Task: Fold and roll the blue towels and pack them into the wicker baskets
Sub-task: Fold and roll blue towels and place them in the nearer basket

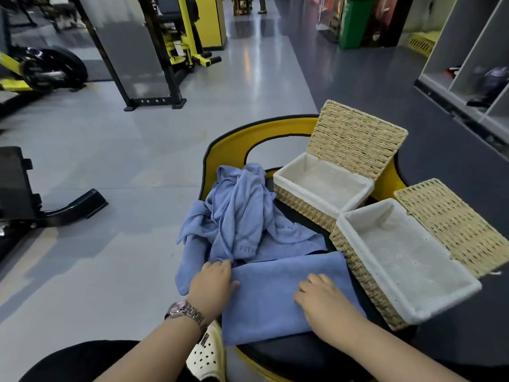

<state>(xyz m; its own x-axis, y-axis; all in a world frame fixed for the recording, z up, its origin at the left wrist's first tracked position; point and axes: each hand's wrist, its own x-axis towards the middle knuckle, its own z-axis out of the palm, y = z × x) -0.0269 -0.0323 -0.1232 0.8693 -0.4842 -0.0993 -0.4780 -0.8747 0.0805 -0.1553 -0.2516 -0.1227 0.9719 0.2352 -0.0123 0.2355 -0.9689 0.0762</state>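
A folded blue towel [278, 296] lies flat on the black and yellow bench pad in front of me. My left hand [213, 279] rests on its left edge, fingers pinching the cloth at the far left corner. My right hand [319, 297] presses flat on the towel's right half, fingers spread. Behind it sits a crumpled heap of blue towels [239, 213]. Two wicker baskets with white liners stand to the right with lids raised: a near basket [358, 260] and a far basket [292, 197]. Both are empty.
The bench pad [289, 354] has a yellow rim [220, 150]. Grey gym floor lies to the left with black and yellow exercise machines [176, 51]. A white cubby shelf [468, 64] stands at the far right. My white clog [206, 354] shows below the bench.
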